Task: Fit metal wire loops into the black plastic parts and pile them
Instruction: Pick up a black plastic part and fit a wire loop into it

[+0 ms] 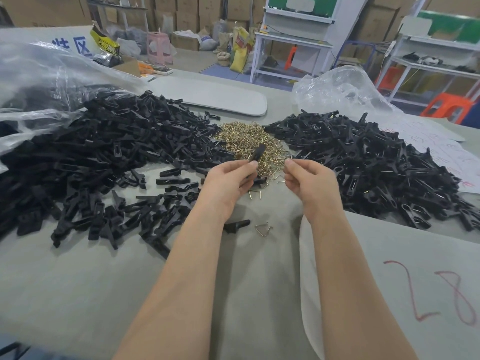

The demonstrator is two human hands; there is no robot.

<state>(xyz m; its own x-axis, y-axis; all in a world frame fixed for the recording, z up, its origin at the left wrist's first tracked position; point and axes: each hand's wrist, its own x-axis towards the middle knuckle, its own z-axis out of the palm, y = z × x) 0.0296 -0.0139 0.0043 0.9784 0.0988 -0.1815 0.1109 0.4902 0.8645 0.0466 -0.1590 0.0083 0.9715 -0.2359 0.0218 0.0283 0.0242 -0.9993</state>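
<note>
Grey table (78, 281), cardboard boxes (187, 11) stacked behind

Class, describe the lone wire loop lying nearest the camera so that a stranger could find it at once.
Start at the brass-coloured wire heap between the two black piles, then come down between the forearms. On the bare grey table lies a single triangular wire loop, beside a stray black plastic part. Unlike the heaped wires, it lies alone and looks silvery.
</note>
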